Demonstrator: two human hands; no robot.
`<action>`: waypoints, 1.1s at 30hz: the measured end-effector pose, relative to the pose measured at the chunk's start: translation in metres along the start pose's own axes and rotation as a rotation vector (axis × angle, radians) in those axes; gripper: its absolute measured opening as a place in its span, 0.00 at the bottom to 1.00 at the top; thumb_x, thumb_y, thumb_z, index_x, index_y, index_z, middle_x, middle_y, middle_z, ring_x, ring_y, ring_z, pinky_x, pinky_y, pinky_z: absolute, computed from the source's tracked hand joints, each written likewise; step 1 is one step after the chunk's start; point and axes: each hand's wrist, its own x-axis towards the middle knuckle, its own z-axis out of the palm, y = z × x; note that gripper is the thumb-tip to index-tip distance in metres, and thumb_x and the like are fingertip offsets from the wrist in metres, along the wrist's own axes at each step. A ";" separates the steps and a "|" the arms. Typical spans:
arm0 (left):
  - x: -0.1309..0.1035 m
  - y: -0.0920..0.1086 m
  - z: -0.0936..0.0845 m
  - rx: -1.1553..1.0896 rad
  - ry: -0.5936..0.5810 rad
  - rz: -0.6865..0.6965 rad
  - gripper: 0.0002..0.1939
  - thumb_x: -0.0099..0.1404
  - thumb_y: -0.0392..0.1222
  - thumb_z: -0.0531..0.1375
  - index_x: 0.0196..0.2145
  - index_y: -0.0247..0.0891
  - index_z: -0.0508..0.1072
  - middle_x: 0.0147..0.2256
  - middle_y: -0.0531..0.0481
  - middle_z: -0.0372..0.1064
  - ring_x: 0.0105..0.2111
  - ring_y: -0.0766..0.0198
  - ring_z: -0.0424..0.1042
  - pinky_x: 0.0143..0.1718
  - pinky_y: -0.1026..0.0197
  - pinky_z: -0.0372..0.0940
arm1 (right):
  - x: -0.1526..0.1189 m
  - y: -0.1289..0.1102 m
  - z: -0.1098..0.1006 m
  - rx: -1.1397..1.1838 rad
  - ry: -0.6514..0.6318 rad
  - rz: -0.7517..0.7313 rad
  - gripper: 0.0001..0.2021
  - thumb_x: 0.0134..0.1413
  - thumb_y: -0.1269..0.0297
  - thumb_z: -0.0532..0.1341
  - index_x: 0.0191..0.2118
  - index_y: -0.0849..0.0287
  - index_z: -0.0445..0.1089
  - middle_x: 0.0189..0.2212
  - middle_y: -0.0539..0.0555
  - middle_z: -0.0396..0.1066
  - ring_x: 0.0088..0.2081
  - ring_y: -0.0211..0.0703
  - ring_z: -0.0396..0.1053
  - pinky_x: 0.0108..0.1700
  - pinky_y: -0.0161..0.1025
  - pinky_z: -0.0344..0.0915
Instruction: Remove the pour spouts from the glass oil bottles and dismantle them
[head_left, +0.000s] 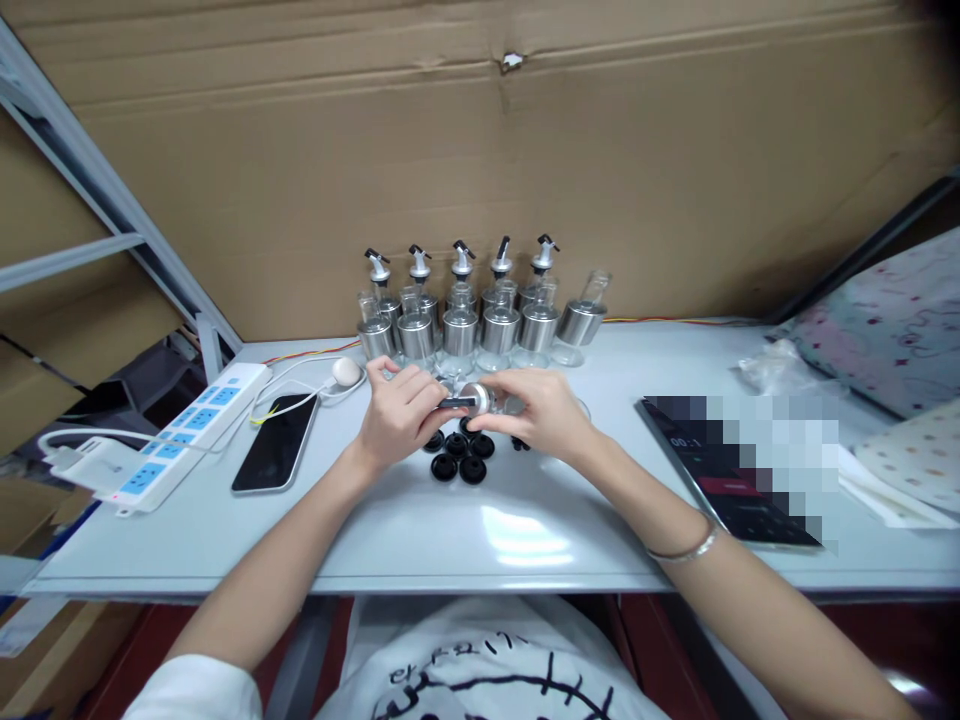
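Note:
In the middle of the table, my left hand [401, 412] is closed on a metal pourer spout [478, 399] with a black lever. My right hand [546, 408] is wrapped round the glass part of a bottle [511, 404] beside it. Both hands meet there, and the fingers partly cover the joint between spout and bottle. Just below them lie several round black plastic parts [457, 446]. Behind stand glass bottles with steel sleeves [460, 330] in rows; the back ones carry pourer spouts [462, 258], the front ones have bare necks.
At the left lie a white power strip [176, 440], a phone [276, 443] and a white cable with a round plug [346, 373]. A tablet [720, 465] and a crumpled plastic bag [784, 368] are at the right. Cardboard [300, 170] stands behind the table [360, 545].

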 end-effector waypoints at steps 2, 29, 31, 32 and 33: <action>0.000 -0.003 -0.002 0.004 -0.012 0.018 0.17 0.68 0.50 0.53 0.26 0.38 0.65 0.23 0.55 0.68 0.24 0.66 0.63 0.38 0.56 0.46 | 0.001 0.001 0.001 0.004 0.009 -0.015 0.27 0.50 0.38 0.56 0.35 0.62 0.73 0.24 0.53 0.73 0.24 0.38 0.67 0.28 0.35 0.59; -0.008 -0.024 0.002 -0.062 -0.108 -0.267 0.21 0.69 0.52 0.48 0.22 0.37 0.58 0.19 0.58 0.56 0.22 0.68 0.55 0.42 0.56 0.50 | -0.012 0.102 -0.021 -0.037 0.610 0.548 0.21 0.58 0.47 0.54 0.46 0.61 0.61 0.29 0.55 0.69 0.32 0.46 0.69 0.38 0.44 0.65; -0.008 -0.024 0.002 -0.055 -0.119 -0.268 0.22 0.70 0.52 0.48 0.22 0.37 0.58 0.19 0.58 0.56 0.22 0.68 0.55 0.42 0.57 0.50 | -0.015 0.112 -0.023 -0.113 0.617 0.548 0.24 0.59 0.46 0.51 0.49 0.62 0.59 0.34 0.59 0.69 0.37 0.48 0.69 0.42 0.47 0.65; -0.009 -0.024 0.002 -0.047 -0.128 -0.267 0.22 0.70 0.51 0.47 0.22 0.37 0.58 0.19 0.58 0.56 0.22 0.68 0.55 0.42 0.57 0.50 | -0.017 0.116 -0.024 -0.165 0.620 0.550 0.26 0.58 0.46 0.51 0.52 0.63 0.57 0.40 0.62 0.68 0.42 0.50 0.68 0.45 0.50 0.64; -0.009 -0.025 0.003 -0.040 -0.138 -0.263 0.22 0.70 0.51 0.47 0.22 0.37 0.58 0.19 0.58 0.56 0.22 0.68 0.55 0.42 0.57 0.49 | -0.018 0.119 -0.024 -0.219 0.620 0.560 0.29 0.58 0.45 0.50 0.55 0.64 0.55 0.45 0.66 0.65 0.47 0.52 0.66 0.49 0.52 0.62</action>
